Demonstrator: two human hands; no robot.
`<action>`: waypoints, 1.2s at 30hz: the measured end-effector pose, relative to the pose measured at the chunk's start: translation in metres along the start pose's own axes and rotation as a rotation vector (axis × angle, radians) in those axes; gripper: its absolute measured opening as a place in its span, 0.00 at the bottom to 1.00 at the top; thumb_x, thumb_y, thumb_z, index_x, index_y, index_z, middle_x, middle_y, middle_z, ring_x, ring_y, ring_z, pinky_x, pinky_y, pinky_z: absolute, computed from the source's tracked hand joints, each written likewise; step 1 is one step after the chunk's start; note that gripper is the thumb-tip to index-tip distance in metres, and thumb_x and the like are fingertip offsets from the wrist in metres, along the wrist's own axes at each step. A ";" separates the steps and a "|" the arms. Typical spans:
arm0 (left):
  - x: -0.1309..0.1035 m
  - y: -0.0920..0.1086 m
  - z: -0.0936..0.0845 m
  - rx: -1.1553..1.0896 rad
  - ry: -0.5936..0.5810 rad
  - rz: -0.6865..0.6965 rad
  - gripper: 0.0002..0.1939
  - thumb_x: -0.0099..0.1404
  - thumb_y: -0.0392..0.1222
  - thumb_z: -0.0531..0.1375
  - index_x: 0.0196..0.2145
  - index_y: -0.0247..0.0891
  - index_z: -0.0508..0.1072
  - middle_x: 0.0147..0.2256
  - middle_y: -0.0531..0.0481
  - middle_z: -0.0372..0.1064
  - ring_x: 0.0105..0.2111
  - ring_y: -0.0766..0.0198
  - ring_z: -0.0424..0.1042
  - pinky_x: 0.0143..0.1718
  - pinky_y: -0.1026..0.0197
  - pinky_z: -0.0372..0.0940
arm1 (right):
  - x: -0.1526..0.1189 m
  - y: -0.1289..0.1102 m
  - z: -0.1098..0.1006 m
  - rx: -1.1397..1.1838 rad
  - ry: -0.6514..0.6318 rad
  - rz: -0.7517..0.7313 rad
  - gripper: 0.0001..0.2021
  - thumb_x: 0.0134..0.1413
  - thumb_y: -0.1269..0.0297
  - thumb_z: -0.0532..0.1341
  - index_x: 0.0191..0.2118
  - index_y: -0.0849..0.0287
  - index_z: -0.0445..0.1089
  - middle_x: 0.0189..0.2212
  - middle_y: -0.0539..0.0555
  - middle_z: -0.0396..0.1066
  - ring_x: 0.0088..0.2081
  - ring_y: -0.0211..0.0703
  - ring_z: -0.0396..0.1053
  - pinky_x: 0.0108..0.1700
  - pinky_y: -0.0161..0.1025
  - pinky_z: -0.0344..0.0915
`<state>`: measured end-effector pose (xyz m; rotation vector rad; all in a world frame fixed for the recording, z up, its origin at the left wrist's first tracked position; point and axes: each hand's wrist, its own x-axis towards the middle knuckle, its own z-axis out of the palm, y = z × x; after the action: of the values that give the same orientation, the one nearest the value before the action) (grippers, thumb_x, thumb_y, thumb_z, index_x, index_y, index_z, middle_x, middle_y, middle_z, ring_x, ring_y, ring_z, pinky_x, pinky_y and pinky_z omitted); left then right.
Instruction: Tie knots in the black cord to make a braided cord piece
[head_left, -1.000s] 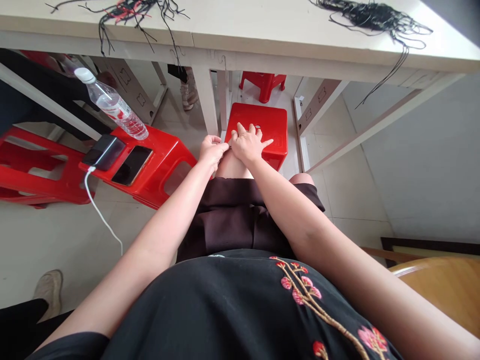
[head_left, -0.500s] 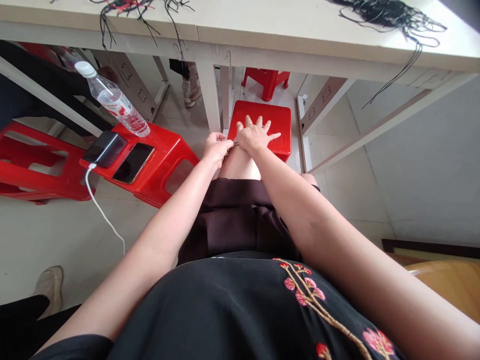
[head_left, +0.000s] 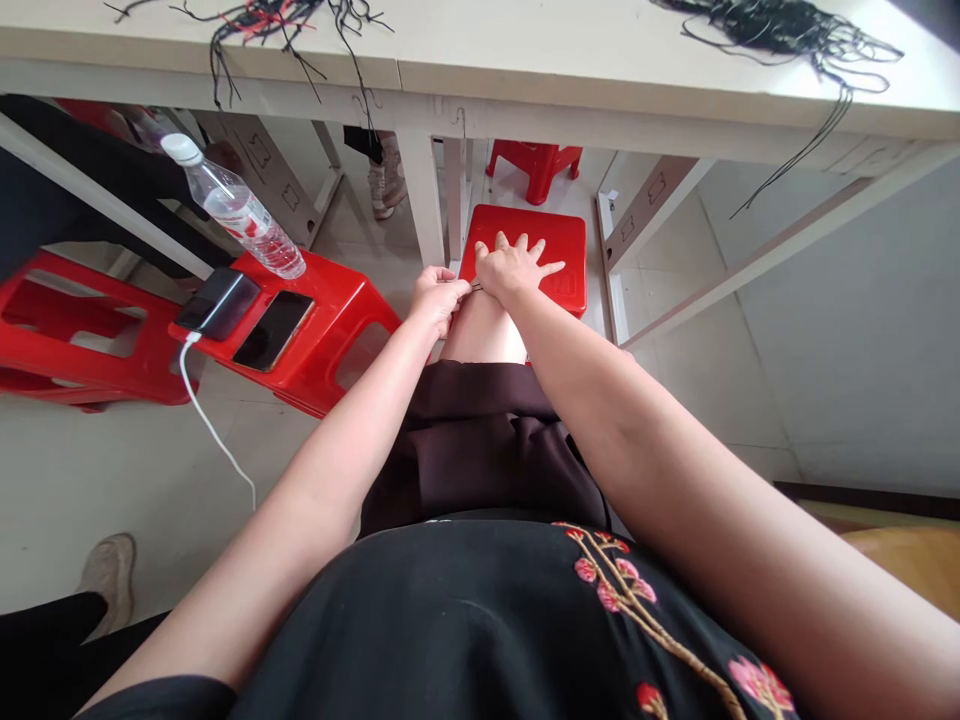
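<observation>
My left hand [head_left: 441, 298] is closed in a pinch on a thin black cord [head_left: 475, 287] beside my knee. The cord runs from its fingertips to under the heel of my right hand [head_left: 512, 266]. That right hand lies flat with fingers spread, pressing down on my bare leg [head_left: 487, 330] near the knee. Beyond the fingers is the top of a red plastic stool [head_left: 562, 230]. Most of the cord is hidden beneath my right palm.
On a red stool [head_left: 337, 290] at left stand a water bottle [head_left: 251, 220], a phone [head_left: 273, 330] and a black box-like device [head_left: 219, 303] with a white cable [head_left: 206, 420]. Black cords [head_left: 780, 40] hang over the pale table [head_left: 525, 65]. Another person's shoe [head_left: 111, 578] shows lower left.
The whole view has shifted slightly right and down. Both hands keep nearly the same pose on the leg, the left still pinching the cord.
</observation>
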<state>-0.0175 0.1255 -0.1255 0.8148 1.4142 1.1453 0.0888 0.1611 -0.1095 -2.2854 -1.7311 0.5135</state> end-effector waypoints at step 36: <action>-0.006 0.004 -0.013 -0.096 -0.189 0.064 0.09 0.49 0.27 0.61 0.26 0.36 0.65 0.20 0.57 0.62 0.18 0.74 0.59 0.18 0.71 0.50 | 0.010 -0.010 -0.003 0.048 -0.021 0.031 0.31 0.58 0.44 0.44 0.60 0.59 0.56 0.55 0.67 0.61 0.59 0.72 0.50 0.52 0.77 0.39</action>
<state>-0.0301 0.1187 -0.1208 0.8807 1.1764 1.1446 0.0839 0.1735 -0.1043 -2.2846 -1.6774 0.5812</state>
